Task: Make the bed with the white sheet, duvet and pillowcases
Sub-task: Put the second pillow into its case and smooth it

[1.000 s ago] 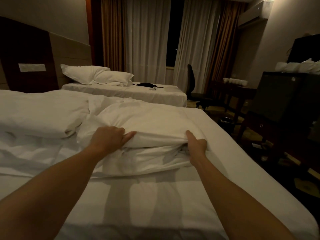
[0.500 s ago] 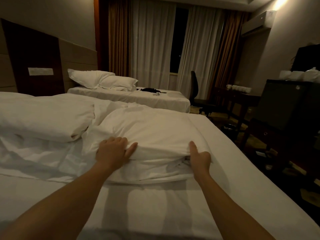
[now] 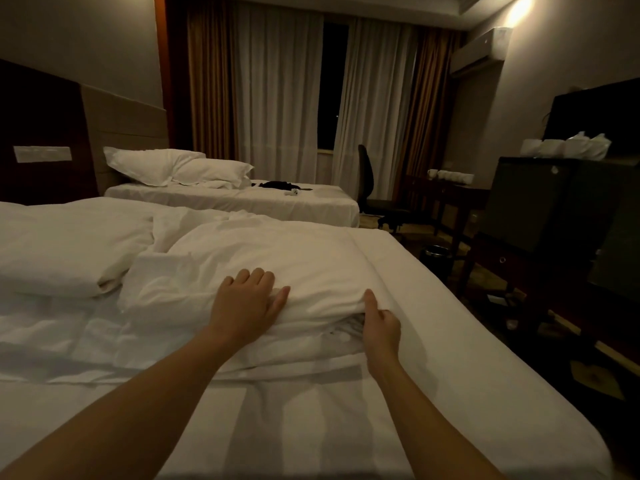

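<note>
Our left hand (image 3: 247, 303) lies flat atop the folded duvet (image 3: 277, 258); our right hand (image 3: 379, 327) pinches its near-right corner. Soft, bulky, light: we would grip its corners.

**Around the room**

A second bed (image 3: 235, 202) stands along the far side with two pillows (image 3: 180, 168) at its head and a small dark item (image 3: 277, 184) lying on its cover. Behind it hang sheer white curtains (image 3: 277, 81) flanked by brown drapes (image 3: 211, 81). A dark office chair (image 3: 369, 181) sits by a bench (image 3: 450, 192) carrying white cups (image 3: 450, 174). On the right stands a dark cabinet (image 3: 540, 202) topped with more white cups (image 3: 547, 147). An air conditioner (image 3: 481, 51) is mounted high on the wall.
</note>
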